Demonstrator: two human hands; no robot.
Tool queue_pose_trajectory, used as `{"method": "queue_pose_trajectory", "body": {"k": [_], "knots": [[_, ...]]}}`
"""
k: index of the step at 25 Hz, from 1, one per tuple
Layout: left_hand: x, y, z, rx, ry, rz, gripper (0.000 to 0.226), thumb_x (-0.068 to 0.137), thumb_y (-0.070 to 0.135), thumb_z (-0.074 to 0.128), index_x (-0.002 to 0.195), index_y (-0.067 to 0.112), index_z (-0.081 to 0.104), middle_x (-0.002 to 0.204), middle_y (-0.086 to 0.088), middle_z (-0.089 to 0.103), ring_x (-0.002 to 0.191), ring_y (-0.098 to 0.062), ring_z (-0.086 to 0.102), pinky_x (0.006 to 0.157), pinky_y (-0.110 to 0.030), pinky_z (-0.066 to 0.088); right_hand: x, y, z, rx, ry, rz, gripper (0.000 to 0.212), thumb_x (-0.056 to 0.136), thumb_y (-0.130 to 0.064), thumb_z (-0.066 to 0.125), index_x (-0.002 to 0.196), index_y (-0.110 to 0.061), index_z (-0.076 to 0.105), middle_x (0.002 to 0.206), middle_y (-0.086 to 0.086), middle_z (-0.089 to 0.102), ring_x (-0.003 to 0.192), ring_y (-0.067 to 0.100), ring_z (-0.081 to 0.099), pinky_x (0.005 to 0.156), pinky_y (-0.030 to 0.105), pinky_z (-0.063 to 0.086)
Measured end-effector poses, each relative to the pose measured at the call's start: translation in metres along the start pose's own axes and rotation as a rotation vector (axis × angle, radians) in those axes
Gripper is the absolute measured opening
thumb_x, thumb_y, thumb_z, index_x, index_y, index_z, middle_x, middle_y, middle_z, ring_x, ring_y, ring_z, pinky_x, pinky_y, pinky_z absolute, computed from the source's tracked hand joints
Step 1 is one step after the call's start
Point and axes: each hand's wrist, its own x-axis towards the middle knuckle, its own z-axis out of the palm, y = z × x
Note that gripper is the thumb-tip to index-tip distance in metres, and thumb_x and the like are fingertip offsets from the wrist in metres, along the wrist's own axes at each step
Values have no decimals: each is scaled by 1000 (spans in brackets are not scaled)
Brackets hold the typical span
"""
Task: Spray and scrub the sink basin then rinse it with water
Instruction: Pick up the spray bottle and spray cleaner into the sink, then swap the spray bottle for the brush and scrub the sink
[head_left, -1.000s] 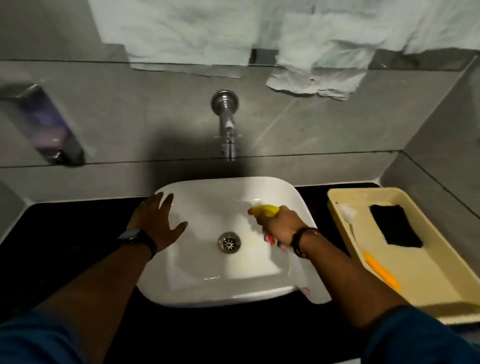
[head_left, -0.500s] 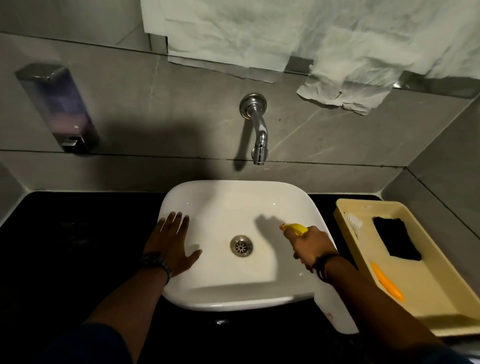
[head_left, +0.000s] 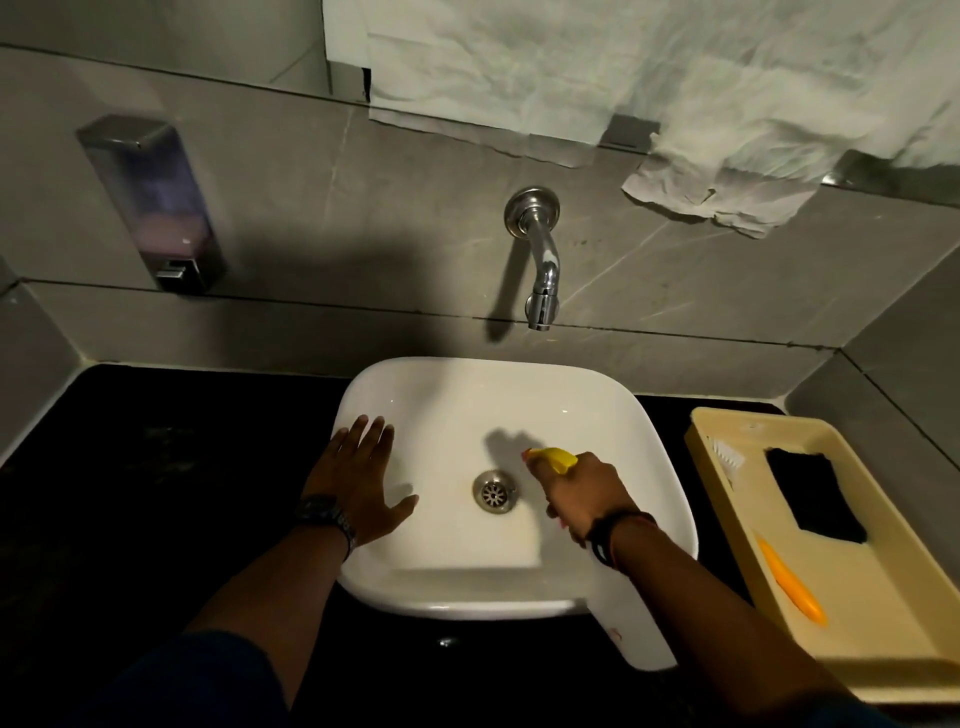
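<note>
One white sink basin (head_left: 519, 587) on dark surface (head_left: 130, 493). Left hand (head_left: 363, 488): fingers spread, flat on the basin's left rim, grasping nothing. Right hand (head_left: 584, 493): clenched around one spray bottle (head_left: 556, 458), yellow nozzle over the basin, just right of one drain (head_left: 493, 491). Right of that hand: one tray (head_left: 883, 639) holding one black sponge (head_left: 815, 496), one orange-handled brush (head_left: 789, 582).

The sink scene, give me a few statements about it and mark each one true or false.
1. The right hand holds a spray bottle over the sink. True.
2. Water runs from the faucet. False: no water shows.
3. The left hand lies flat on the sink's left rim. True.
4. The black scrub pad lies in the basin. False: it lies in the yellow tray.
</note>
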Motion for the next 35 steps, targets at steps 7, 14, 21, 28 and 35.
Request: {"method": "queue_pose_trajectory", "body": {"k": [7,14,21,28,35], "knots": [[3,-3,3,50,-39,-13,94,77,70,30,145,13,-2,158,-9,0,144,-26,-4,117,-41,0,12,16,-19,-101,53,10,65,70,-74,48,90,-13,59,92,17,69,82,37,67,75,46,59],[8,5,-2,-8,-92,-42,95,76,74,32,146,16,5,158,-8,9,144,-25,1,117,-41,4,11,30,-78,268,205,-142,58,73,-70,53,88,-18,74,64,9,69,44,21,59,45,31,48],[83,253,-34,-515,111,309,68,76,58,56,129,16,46,136,-12,49,126,-29,44,105,-39,37,37,140,-209,621,888,-263,22,90,-42,58,73,-46,72,67,8,68,47,4,57,51,17,48],[119,453,32,-428,36,604,77,73,60,57,135,17,39,145,-12,39,134,-30,34,109,-42,33,104,310,-263,652,1075,-155,67,84,-62,52,96,1,70,69,14,69,53,24,62,49,25,51],[143,489,94,-189,-161,621,99,72,72,42,145,24,-3,158,-4,0,144,-25,-5,118,-40,0,127,370,-256,627,1090,-195,56,89,-51,50,109,-1,64,95,17,67,81,14,65,65,19,53]]}}
